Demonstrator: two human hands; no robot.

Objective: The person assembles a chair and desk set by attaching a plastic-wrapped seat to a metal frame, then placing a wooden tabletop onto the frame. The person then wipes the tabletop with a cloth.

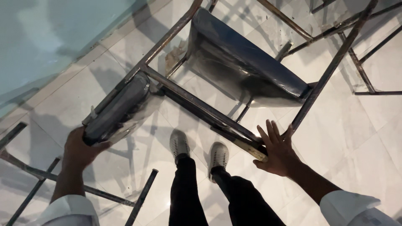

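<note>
The head camera looks straight down on a metal-framed chair point(217, 79), tipped over and held above a pale tiled floor point(360, 138). Taking the chair's long cross rail point(201, 106) as the landmark: the left hand point(79, 150) is at the rail's left end, fingers curled tight under the bottom edge of the plastic-wrapped backrest pad point(119, 109). The right hand point(278, 150) is at the rail's right end, fingers spread wide and fairly flat, palm pressed against the frame where the rail meets a rusty leg tube point(331, 69) — bracing it, as far as I can tell, not wrapped around it. Above the rail, farther from the person, sits the dark seat pad point(247, 62), also in clear film.

Just below the rail's middle are the person's two white shoes point(199, 152) and dark trouser legs. More bare frames lie below and to the left of the rail point(25, 171) and above it to the right point(364, 79).

To handle this well, I would judge that the open right hand should close around the tube before taking weight; the film on the backrest looks slippery, so the left grip is better on metal, and the feet should stay clear of the rail.
</note>
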